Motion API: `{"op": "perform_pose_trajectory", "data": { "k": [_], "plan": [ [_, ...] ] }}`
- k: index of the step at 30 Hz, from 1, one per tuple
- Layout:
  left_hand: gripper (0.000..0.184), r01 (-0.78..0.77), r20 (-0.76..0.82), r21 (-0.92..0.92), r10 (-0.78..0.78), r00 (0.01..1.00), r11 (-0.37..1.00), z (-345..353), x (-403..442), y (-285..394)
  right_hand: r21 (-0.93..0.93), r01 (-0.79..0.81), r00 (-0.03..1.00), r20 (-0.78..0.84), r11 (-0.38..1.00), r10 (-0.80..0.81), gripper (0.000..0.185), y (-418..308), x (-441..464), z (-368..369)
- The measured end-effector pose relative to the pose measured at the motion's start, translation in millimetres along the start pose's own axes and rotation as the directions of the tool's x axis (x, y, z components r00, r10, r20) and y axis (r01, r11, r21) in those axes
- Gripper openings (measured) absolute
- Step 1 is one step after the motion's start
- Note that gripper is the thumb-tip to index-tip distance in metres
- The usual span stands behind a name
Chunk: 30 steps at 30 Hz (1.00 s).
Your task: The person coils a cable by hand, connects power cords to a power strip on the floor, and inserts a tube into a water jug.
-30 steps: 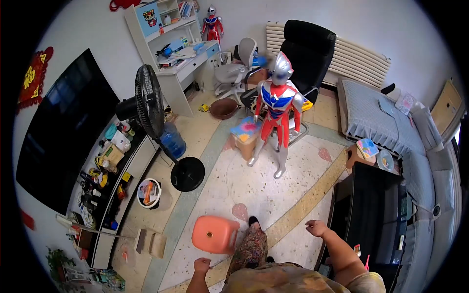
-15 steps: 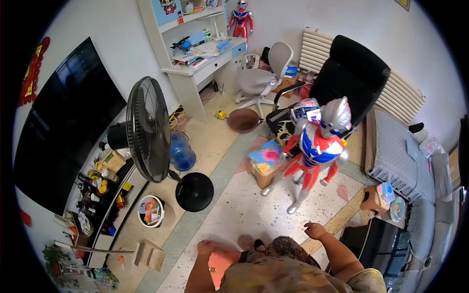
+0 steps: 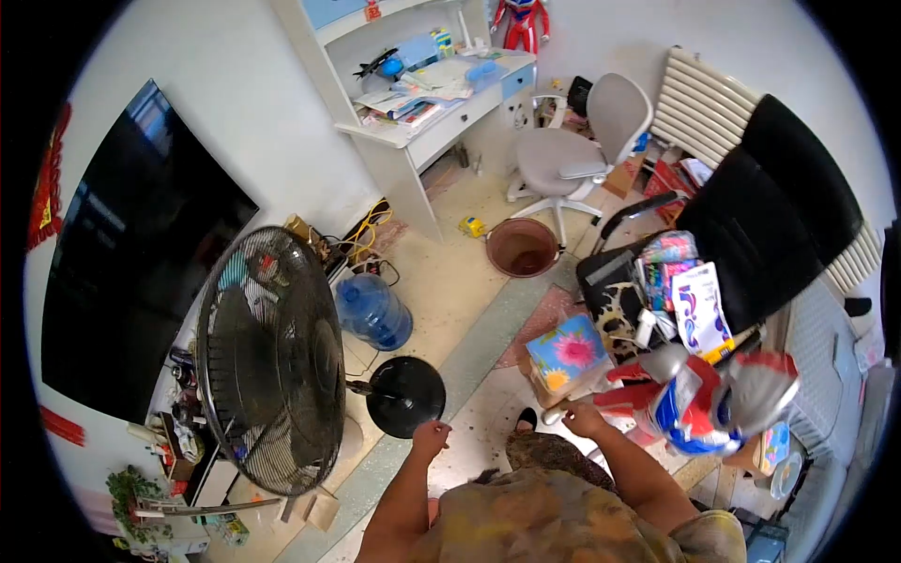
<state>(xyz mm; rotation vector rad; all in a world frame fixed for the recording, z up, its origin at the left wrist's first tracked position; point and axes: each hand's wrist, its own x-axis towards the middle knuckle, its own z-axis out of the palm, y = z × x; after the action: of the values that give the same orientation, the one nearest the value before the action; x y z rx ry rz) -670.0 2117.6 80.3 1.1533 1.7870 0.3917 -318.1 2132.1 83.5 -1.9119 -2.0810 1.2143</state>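
While the hands (image 3: pixel 432 438) (image 3: pixel 584 420) hover apart, a blue jug (image 3: pixel 374 311) sits, contents unclear.

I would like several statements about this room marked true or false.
1. The right hand is closer to the foreground toy figure than the left hand is. True.
2. The brown basin stands on the desk. False: the brown basin is on the floor.
3. The stool has a flower pattern on its top. True.
4. The television screen glows bright white. False: the television screen is dark.
5. The blue water bottle is on the floor. True.
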Motion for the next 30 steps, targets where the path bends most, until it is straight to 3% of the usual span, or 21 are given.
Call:
{"op": "perform_pose_trajectory", "data": {
  "k": [1, 2, 5, 7, 8, 12, 17, 18, 20, 21, 24, 25, 26, 27, 28, 29, 30],
  "plan": [
    [0.019, -0.053, -0.029, 0.030, 0.054, 0.998, 0.998, -4.7, 21.9, 6.1, 0.099, -0.067, 0.997, 0.031, 0.993, 0.064, 0.034, -3.6, 26.0, -8.6],
    [0.020, -0.105, -0.053, 0.057, 0.108, 0.993, 0.993, -9.4, 39.2, 17.1, 0.086, -0.029, 0.999, 0.042, 0.996, 0.025, 0.035, -2.5, 52.3, -16.9],
    [0.020, -0.079, -0.085, 0.114, 0.089, 0.992, 0.990, -30.6, 80.2, 73.8, 0.115, 0.020, 1.000, -0.003, 0.993, -0.020, 0.036, -22.8, 95.9, -58.9],
    [0.019, -0.071, -0.133, 0.108, 0.085, 0.988, 0.992, -31.6, 112.9, 85.8, 0.260, 0.013, 1.000, -0.027, 0.966, -0.006, 0.035, -27.0, 121.8, -80.3],
    [0.019, -0.091, -0.135, 0.226, 0.124, 0.983, 0.970, -33.9, 133.7, 93.4, 0.246, 0.015, 1.000, -0.011, 0.969, -0.012, 0.035, -21.5, 135.7, -87.2],
    [0.020, -0.028, -0.124, 0.178, 0.050, 0.991, 0.984, -44.8, 214.4, 123.4, 0.299, -0.036, 0.997, -0.057, 0.954, 0.055, 0.037, -10.4, 177.0, -107.2],
    [0.020, 0.087, -0.067, 0.103, -0.080, 0.995, 0.991, -59.1, 330.2, 151.2, 0.183, -0.203, 0.979, 0.009, 0.962, 0.205, 0.040, 16.0, 247.4, -127.8],
    [0.020, 0.097, -0.076, 0.079, -0.091, 0.993, 0.992, -65.9, 356.4, 155.2, 0.189, -0.174, 0.984, -0.016, 0.966, 0.180, 0.040, 5.5, 261.4, -142.5],
    [0.021, -0.033, -0.133, 0.304, 0.077, 0.988, 0.952, -76.1, 388.4, 156.7, 0.232, -0.250, 0.968, 0.046, 0.940, 0.246, 0.037, -3.9, 297.2, -159.3],
    [0.020, 0.045, -0.084, 0.191, -0.029, 0.996, 0.981, -91.2, 396.0, 173.4, 0.212, -0.249, 0.968, 0.066, 0.945, 0.241, 0.037, 2.4, 314.9, -162.7],
    [0.018, 0.132, -0.110, -0.013, -0.133, 0.985, 0.991, -130.5, 426.5, 190.6, 0.157, -0.260, 0.958, 0.165, 0.953, 0.234, 0.032, 39.6, 400.2, -161.7],
    [0.017, 0.169, -0.121, -0.036, -0.173, 0.977, 0.985, -143.3, 435.3, 193.1, 0.122, -0.116, 0.991, 0.085, 0.986, 0.106, 0.030, 21.5, 427.4, -173.0],
    [0.017, 0.197, -0.163, -0.100, -0.211, 0.964, 0.975, -149.9, 446.8, 184.8, -0.086, 0.137, 0.990, 0.035, 0.987, -0.135, 0.028, 7.6, 445.4, -188.6],
    [0.017, 0.237, -0.166, -0.078, -0.247, 0.955, 0.968, -159.3, 456.0, 179.4, -0.319, 0.343, 0.930, -0.017, 0.883, -0.368, 0.027, -37.0, 460.8, -217.4],
    [0.017, 0.278, -0.167, -0.054, -0.284, 0.944, 0.959, -168.2, 461.7, 172.8, -0.320, 0.357, 0.927, 0.007, 0.878, -0.375, 0.027, -73.6, 479.1, -236.3],
    [0.018, 0.224, -0.239, -0.013, -0.220, 0.946, 0.975, -176.9, 464.6, 165.4, -0.149, 0.154, 0.988, 0.028, 0.977, -0.151, 0.030, -99.7, 499.0, -248.1],
    [0.019, 0.263, -0.271, -0.121, -0.286, 0.919, 0.957, -185.9, 462.0, 166.2, 0.012, -0.076, 0.993, 0.087, 0.997, 0.075, 0.032, -113.5, 515.3, -253.7]
  ]
}}
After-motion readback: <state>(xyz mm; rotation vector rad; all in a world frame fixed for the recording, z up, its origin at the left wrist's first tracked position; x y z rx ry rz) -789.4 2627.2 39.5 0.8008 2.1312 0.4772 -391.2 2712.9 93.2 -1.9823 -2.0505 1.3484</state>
